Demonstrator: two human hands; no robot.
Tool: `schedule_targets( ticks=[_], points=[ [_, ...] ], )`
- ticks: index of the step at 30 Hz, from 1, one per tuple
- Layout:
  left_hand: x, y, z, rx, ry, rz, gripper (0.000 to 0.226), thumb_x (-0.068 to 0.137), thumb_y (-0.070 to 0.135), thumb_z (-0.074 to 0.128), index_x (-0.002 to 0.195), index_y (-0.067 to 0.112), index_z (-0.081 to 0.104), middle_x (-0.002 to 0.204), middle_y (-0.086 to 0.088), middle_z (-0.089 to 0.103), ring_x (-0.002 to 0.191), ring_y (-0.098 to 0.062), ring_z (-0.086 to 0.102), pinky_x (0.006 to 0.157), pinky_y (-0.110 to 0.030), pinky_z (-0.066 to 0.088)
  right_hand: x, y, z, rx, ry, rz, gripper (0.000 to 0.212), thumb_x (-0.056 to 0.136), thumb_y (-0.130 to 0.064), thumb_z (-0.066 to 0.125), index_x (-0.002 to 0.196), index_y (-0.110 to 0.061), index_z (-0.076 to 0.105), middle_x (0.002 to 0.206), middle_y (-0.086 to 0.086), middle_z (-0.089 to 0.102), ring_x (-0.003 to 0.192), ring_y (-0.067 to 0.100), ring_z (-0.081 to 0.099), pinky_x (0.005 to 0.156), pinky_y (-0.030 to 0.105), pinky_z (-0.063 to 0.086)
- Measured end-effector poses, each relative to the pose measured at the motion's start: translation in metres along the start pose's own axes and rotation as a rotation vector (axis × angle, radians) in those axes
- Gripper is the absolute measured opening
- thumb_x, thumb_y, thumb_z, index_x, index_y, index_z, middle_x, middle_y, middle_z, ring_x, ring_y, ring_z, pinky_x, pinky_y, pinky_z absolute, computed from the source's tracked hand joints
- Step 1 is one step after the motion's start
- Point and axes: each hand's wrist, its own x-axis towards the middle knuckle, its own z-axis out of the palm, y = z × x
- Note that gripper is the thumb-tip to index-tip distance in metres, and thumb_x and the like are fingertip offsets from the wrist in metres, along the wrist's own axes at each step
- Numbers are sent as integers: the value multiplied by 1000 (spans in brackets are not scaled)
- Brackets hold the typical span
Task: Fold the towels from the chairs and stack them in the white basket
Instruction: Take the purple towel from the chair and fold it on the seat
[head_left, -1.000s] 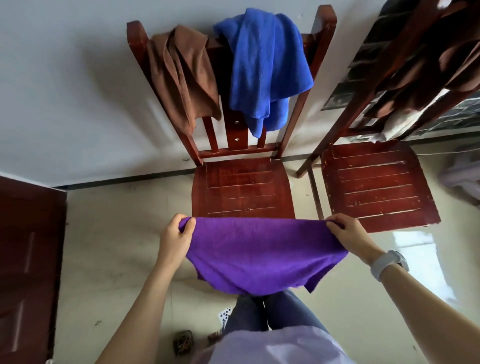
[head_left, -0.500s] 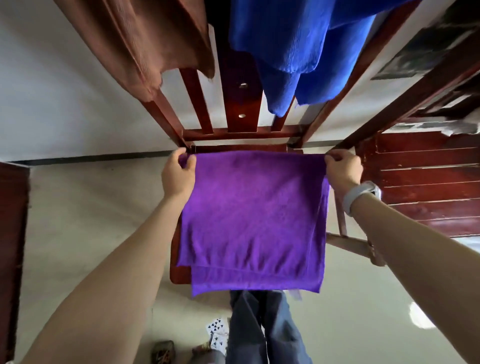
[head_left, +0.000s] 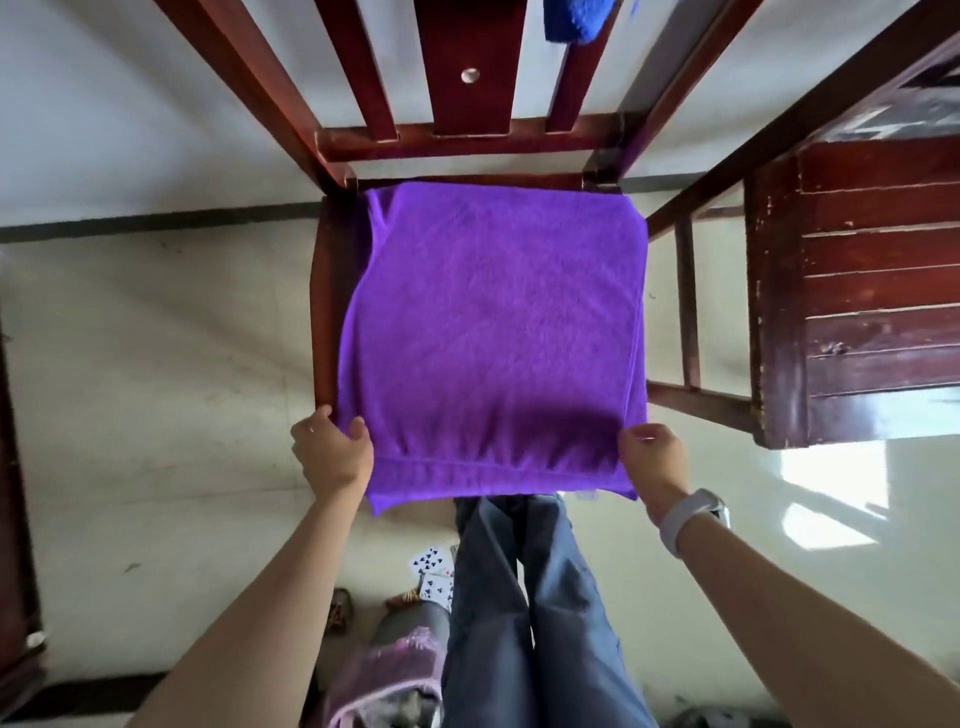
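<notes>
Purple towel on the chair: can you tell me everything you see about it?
The purple towel looks soft and fuzzy, like microfibre, with a stitched hem along its near edge. It lies spread flat over the seat of the red-brown wooden chair, and its near edge hangs over the front. The left hand pinches the near left corner and the right hand holds the near right corner. Nothing else touches it.

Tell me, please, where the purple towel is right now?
The purple towel lies spread on the near chair's seat, mid-frame, with the left hand and right hand gripping its near corners.
</notes>
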Motion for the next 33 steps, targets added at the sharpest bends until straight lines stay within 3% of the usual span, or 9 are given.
schedule_targets(
  ticks=[2, 4, 8, 13, 17, 21, 26, 30, 33],
  points=[
    [2, -4, 0, 28, 28, 25, 42, 87, 16, 57, 123, -4, 49, 121, -26, 55, 119, -40, 43, 98, -42, 33, -9, 11, 7, -9, 7, -3, 11, 83, -11, 54, 75, -5, 57, 68, 12, 53, 69, 28, 47, 66, 37, 40],
    [7, -6, 1, 26, -5, 32, 38, 85, 19, 60, 116, -1, 52, 112, -23, 61, 114, -41, 49, 95, -43, 38, -13, 15, 11, -35, 29, -52, 32, 81, -8, 54, 52, -10, 41, 53, 9, 35, 60, 24, 31, 55, 34, 30],
    [9, -4, 3, 30, -48, -39, 33, 82, 24, 62, 105, -1, 62, 108, -24, 62, 105, -41, 56, 89, -44, 45, -11, 17, 16, -25, -25, 3, 40, 80, -11, 59, 47, -11, 36, 50, 6, 29, 52, 21, 24, 48, 34, 21],
    [-10, -3, -8, -425, -80, -58, 14, 89, 12, 53, 89, 0, 61, 75, -8, 58, 80, -27, 53, 72, -36, 46, -17, 22, 14, 93, -61, -13, 26, 86, -8, 50, 61, -11, 48, 58, 7, 44, 56, 22, 40, 58, 33, 35],
    [-31, -3, -37, -966, -277, -185, 21, 92, 8, 50, 74, 17, 55, 78, -1, 55, 74, -14, 54, 69, -27, 50, -24, 32, -14, 296, 131, -229, 16, 91, -15, 45, 96, -3, 56, 85, 15, 57, 79, 29, 58, 77, 43, 47],
    [-48, -36, -21, -775, -398, -243, 9, 89, 7, 54, 84, 13, 58, 78, -1, 55, 71, -11, 52, 55, -19, 52, -23, 66, -31, 224, 139, -244, 9, 92, -13, 48, 91, -8, 55, 83, 16, 59, 83, 38, 61, 79, 47, 47],
    [-57, -66, 21, -584, -273, -295, 15, 87, 10, 58, 99, 1, 61, 62, 2, 61, 65, -11, 49, 77, -32, 45, -7, 104, -19, 145, -167, -39, 14, 90, -6, 49, 99, -3, 59, 82, 9, 59, 86, 27, 53, 80, 35, 40],
    [-67, -66, 23, -691, -341, -290, 15, 93, 14, 50, 79, 15, 55, 99, -9, 57, 93, -17, 54, 92, -34, 42, -1, 98, -13, 336, -278, 47, 23, 86, 3, 47, 77, -16, 57, 76, 1, 55, 83, 18, 47, 81, 32, 40],
    [-73, -65, 21, -760, -336, -299, 18, 94, 12, 48, 77, 17, 53, 100, -8, 57, 96, -16, 53, 97, -32, 39, -1, 90, -10, 444, -302, 59, 23, 86, 5, 46, 72, -11, 55, 74, 5, 52, 75, 16, 49, 77, 28, 42]
  ],
)
